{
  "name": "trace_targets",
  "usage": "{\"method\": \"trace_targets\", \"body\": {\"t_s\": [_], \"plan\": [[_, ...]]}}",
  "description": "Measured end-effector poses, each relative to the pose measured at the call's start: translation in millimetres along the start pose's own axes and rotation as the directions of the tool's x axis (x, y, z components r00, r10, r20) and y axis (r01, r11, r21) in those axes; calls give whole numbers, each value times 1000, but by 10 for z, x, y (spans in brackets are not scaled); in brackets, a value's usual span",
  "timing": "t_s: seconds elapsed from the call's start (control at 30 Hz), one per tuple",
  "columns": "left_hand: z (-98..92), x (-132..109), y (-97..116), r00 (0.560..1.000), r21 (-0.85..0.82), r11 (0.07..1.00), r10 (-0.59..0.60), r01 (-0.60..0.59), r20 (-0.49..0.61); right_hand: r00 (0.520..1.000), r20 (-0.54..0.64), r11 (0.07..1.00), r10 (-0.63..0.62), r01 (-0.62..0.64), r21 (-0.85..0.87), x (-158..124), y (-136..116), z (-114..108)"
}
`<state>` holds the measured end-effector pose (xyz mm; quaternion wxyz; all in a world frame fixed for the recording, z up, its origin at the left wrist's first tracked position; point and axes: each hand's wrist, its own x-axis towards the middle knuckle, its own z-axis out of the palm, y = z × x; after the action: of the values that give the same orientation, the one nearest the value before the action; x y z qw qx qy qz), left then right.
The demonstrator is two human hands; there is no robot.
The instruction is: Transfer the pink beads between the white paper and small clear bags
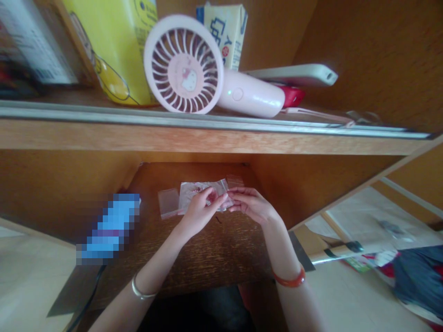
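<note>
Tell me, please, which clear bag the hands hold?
The middle bag with pink inside, pinched by the left hand and right hand; the left bag lies untouched.

Desk (pixel 214 249) below, shelf (pixel 207 138) above.
There's the bag (pixel 194 191) near the desk's back edge, pouch (pixel 168 203) just left; fan (pixel 183 64) on the shelf's front edge, carton (pixel 224 32) behind, phone (pixel 294 74) right.

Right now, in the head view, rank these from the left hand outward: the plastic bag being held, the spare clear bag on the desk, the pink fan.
1. The plastic bag: pinched by the left hand and the right hand.
2. The spare clear bag: on the desk, just left of that hand.
3. The pink fan: up on the shelf, farthest.
</note>
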<state>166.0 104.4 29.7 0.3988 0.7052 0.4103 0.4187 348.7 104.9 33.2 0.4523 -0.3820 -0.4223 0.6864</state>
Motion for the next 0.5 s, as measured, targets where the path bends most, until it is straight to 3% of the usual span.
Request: {"method": "trace_targets", "body": {"t_s": [0.37, 0.5], "plan": [[-146, -179, -24, 991, -148, 989, -44, 25, -129, 984, 139, 992, 116, -123, 41, 60, 124, 237], [-178, -211, -60, 979, -122, 992, -42, 18, -200, 972, 162, 981, 171, -183, 61, 60, 133, 326]]}}
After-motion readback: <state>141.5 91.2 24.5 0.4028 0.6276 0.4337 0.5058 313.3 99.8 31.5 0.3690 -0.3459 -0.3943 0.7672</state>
